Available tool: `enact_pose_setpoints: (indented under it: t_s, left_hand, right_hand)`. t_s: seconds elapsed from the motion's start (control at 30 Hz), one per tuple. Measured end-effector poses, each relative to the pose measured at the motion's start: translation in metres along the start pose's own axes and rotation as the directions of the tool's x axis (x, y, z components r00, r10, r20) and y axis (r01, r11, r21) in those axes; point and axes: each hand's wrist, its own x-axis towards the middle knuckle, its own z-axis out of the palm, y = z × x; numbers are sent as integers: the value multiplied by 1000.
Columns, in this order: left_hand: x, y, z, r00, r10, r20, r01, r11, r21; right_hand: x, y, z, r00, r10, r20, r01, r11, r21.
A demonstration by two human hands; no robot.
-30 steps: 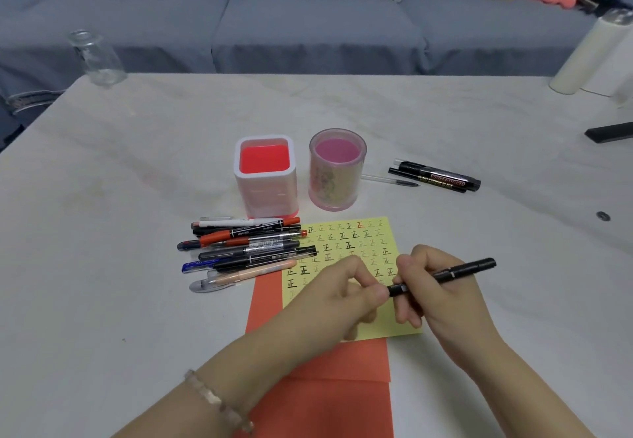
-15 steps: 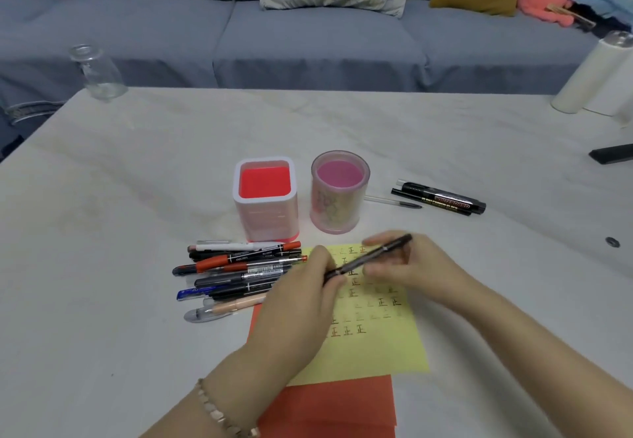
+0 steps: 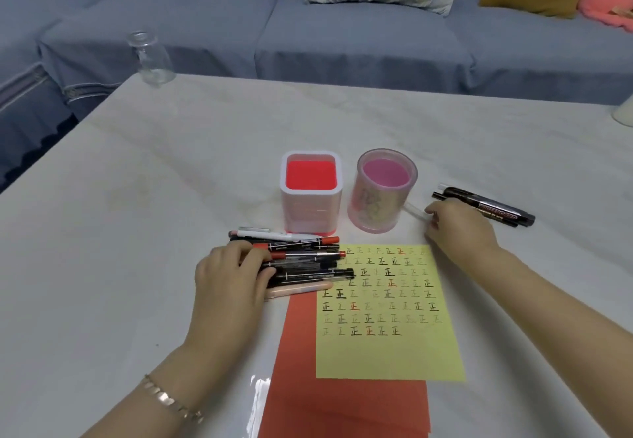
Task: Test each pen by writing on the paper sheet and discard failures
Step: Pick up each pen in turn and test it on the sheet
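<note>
At the left of the table (image 3: 137, 232), left hand (image 3: 229, 283): laid over the ends of the pile of pens (image 3: 301, 256), fingers bent, thumb against a black pen (image 3: 318, 275); whether that pen is held cannot be told.
Behind the pile, holders: a square holder (image 3: 310, 211) and a round cup (image 3: 373, 213) are stood side by side; nothing is seen standing in either.
Paper sheet (image 3: 387, 352): laid flat between the hands, partly over a red sheet (image 3: 342, 403); the upper rows are filled with test marks, and the lower part is left bare.
Clear pen (image 3: 414, 211): lying on the table just right of the round cup.
Right hand (image 3: 459, 228): fingertips are curled round the clear pen's right end, grasping it; it is not yet lifted.
Far right, markers (image 3: 493, 206): two black ones are lying together just behind the right hand.
Step in hand: the taking up of the clear pen for its test is judged to be under way.
Next move: the pen would have to be lifted, turned tip-down and brought to a bare row, with the sheet steadied by the left hand.
</note>
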Motion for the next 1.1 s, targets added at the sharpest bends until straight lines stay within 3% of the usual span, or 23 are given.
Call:
enact_pose_setpoints:
  t_s: [0.17, 0.3, 0.43, 0.5, 0.63, 0.83, 1.1]
  left_hand:
    - [2, -8, 7, 998, -39, 50, 35, 996, 79]
    - [-3, 13, 5, 1000, 28, 0, -28, 999, -34]
    - [-18, 54, 19, 950, 308, 57, -290, 933, -211]
    - [-27, 70, 32, 912, 390, 124, -353, 903, -245]
    - [-37, 87, 50, 868, 408, 284, -365, 911, -194]
    - [-40, 93, 62, 852, 403, 335, -362, 914, -181]
    - [-41, 93, 65, 860, 396, 323, -345, 916, -206]
  right_hand:
    - [-48, 12, -17, 998, 67, 1, -65, 979, 192]
    - [-86, 4, -35, 998, 49, -42, -29, 919, 394]
    - [-114, -12, -44, 991, 112, -75, -32, 735, 677]
    - [-123, -17, -42, 983, 163, -89, -39, 651, 758]
    - [-135, -27, -40, 962, 240, -134, 9, 460, 888]
    - [-139, -33, -14, 968, 248, 42, -101, 229, 968]
    - [-141, -44, 8, 903, 429, 7, -140, 279, 950]
